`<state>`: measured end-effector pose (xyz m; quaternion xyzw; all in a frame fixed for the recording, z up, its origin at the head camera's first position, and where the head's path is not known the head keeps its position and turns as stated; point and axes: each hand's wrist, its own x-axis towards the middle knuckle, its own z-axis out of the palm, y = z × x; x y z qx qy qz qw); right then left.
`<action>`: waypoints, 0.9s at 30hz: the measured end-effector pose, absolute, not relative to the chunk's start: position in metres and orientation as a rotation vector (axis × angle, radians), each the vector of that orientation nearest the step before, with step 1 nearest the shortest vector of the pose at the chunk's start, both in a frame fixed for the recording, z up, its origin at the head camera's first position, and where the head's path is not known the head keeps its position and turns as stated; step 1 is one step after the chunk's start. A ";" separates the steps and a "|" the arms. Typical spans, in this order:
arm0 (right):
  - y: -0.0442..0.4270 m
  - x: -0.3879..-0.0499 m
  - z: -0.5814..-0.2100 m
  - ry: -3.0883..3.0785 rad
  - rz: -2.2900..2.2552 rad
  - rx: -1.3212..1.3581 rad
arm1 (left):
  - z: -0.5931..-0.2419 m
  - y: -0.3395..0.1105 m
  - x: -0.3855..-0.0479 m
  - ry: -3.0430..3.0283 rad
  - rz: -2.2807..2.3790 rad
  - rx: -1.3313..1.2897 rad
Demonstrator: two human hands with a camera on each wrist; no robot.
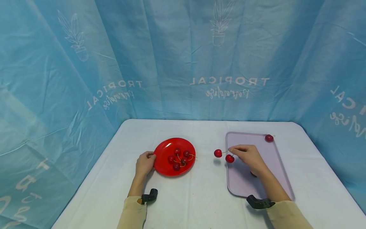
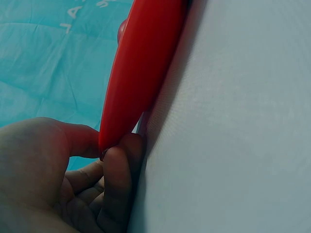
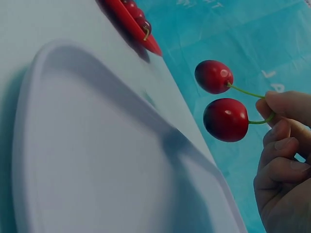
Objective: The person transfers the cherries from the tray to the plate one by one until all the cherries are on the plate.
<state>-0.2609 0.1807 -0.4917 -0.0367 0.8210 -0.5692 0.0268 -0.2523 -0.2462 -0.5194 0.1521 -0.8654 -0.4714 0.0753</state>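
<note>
"How are the hands set, from your end?"

"On my feed the left hand (image 1: 145,163) pinches the rim of the red plate (image 1: 162,163), thumb above, fingers beneath, probably to steady it under the plated cherries (image 1: 177,151)."

"And the right?"

"I see the right hand (image 1: 251,157) pinching a pair of cherries (image 3: 226,120) by their stems (image 3: 245,91), which I'd guess spares the fruit. They're off the surface, by the left edge of the lilac tray (image 1: 240,187). Another cherry (image 1: 269,138) sits at its far-right corner."
</note>
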 end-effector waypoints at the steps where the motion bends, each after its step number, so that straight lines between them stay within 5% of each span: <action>1: 0.179 -0.261 -0.492 2.532 -1.766 -0.118 | -0.519 -0.246 -0.252 -2.595 -1.413 0.455; 27: 0.128 -0.278 -0.499 2.378 -1.949 -0.046 | -0.521 -0.248 -0.253 -2.610 -1.390 0.455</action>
